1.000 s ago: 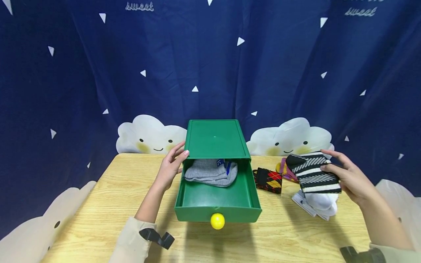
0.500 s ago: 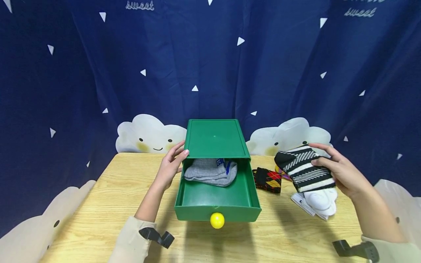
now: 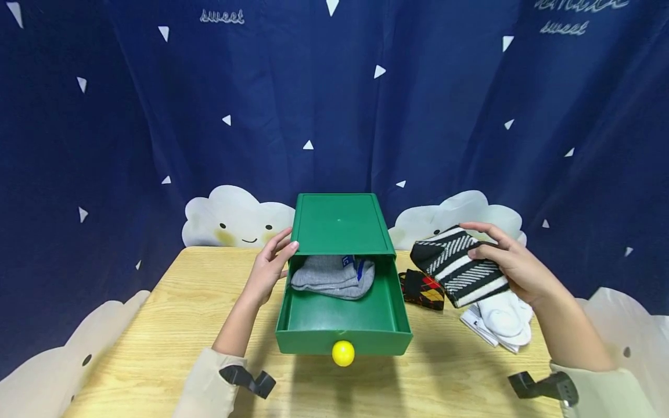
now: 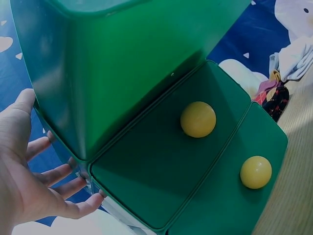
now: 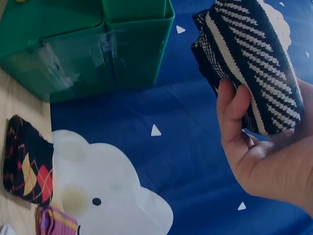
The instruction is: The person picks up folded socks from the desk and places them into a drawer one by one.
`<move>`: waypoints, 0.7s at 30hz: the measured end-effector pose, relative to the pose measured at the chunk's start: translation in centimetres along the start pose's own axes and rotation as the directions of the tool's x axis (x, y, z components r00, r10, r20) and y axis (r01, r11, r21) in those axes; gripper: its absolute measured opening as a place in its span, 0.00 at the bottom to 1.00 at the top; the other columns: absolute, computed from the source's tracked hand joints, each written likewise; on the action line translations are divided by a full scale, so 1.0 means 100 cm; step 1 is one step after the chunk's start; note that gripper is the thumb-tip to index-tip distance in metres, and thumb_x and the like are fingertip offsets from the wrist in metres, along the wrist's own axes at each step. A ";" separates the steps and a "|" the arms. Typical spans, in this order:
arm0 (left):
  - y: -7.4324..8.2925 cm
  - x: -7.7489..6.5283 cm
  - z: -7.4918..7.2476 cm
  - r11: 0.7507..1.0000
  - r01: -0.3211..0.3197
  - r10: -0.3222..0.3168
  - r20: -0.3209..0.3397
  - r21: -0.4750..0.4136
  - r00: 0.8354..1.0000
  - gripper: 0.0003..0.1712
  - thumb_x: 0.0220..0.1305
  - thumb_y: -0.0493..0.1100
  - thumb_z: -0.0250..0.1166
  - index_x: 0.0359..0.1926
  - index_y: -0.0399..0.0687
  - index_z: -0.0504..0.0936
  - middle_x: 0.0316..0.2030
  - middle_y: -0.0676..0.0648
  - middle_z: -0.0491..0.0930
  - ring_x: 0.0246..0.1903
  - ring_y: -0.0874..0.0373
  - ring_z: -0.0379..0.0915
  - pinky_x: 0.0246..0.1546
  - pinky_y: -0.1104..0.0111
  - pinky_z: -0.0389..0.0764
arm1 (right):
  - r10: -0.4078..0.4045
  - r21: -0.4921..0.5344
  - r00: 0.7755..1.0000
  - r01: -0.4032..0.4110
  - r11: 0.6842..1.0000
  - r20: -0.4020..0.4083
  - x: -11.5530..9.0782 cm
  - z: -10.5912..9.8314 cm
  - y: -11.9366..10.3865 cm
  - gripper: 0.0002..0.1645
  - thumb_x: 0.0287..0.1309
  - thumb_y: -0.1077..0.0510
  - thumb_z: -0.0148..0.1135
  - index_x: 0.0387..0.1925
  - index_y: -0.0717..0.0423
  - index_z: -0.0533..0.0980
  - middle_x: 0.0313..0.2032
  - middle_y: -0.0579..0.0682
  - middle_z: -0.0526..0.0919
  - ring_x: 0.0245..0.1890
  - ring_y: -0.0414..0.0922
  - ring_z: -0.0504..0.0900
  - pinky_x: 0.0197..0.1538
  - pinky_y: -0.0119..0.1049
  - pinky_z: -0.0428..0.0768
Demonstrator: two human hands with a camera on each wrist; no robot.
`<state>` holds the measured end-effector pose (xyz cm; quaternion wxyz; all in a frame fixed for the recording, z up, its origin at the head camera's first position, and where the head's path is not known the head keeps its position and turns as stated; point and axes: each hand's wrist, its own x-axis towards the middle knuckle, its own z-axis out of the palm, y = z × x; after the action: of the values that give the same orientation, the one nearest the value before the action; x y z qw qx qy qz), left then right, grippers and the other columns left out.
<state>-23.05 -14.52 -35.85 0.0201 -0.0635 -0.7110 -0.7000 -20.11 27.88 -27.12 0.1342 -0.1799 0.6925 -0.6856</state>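
Note:
My right hand (image 3: 522,273) pinches a folded pair of black-and-white striped socks (image 3: 460,270) in the air, right of the green drawer cabinet (image 3: 340,223). My left hand (image 3: 266,271) touches the cabinet's left side, its fingers spread and fairly straight in the left wrist view. The cabinet's top drawer (image 3: 342,341) is pulled out, with a yellow knob (image 3: 342,353) on its front. Folded grey socks (image 3: 334,278) with blue marks lie at the back of that drawer. Below it, two drawers with yellow knobs (image 4: 198,119) are pushed in.
Black argyle socks (image 3: 422,290) lie on the wooden table (image 3: 198,302), right of the cabinet. White socks (image 3: 504,319) lie farther right. The right wrist view also shows purple-and-yellow socks (image 5: 55,220). A dark blue curtain (image 3: 334,98) hangs behind the table.
My right hand has moved left with the striped socks, toward the open drawer, and the socks have tilted. My left hand has stayed on the cabinet's side.

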 end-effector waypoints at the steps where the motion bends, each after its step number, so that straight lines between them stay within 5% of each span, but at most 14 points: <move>1: 0.000 0.000 0.000 1.000 0.001 -0.001 0.000 -0.001 1.000 0.29 0.67 0.52 0.55 0.68 0.62 0.61 0.68 0.44 0.58 0.66 0.46 0.58 0.57 0.44 0.69 | -0.001 0.000 1.000 0.001 1.000 0.007 0.001 0.002 -0.001 0.27 0.66 0.66 0.45 0.61 0.39 0.61 0.41 0.46 0.78 0.30 0.44 0.85 0.29 0.38 0.83; 10: -0.001 0.000 0.001 1.000 0.002 -0.002 -0.002 -0.003 1.000 0.29 0.67 0.52 0.56 0.68 0.62 0.61 0.67 0.44 0.59 0.66 0.46 0.58 0.57 0.45 0.69 | 0.000 -0.004 0.997 0.000 1.000 0.076 0.008 0.018 -0.006 0.28 0.66 0.67 0.45 0.62 0.39 0.62 0.41 0.48 0.78 0.31 0.45 0.85 0.29 0.40 0.84; 21: -0.001 -0.001 0.001 1.000 0.005 -0.005 -0.006 -0.006 1.000 0.30 0.67 0.52 0.56 0.68 0.62 0.61 0.67 0.44 0.59 0.66 0.46 0.58 0.57 0.44 0.69 | 0.059 -0.143 0.996 -0.049 0.989 0.070 0.022 0.042 -0.013 0.29 0.64 0.65 0.47 0.62 0.37 0.61 0.42 0.51 0.76 0.30 0.46 0.85 0.28 0.42 0.83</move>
<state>-22.93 -14.40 -35.93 0.0204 -0.0598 -0.7088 -0.7026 -20.18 23.19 -25.76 0.1653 -0.1955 0.7382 -0.6240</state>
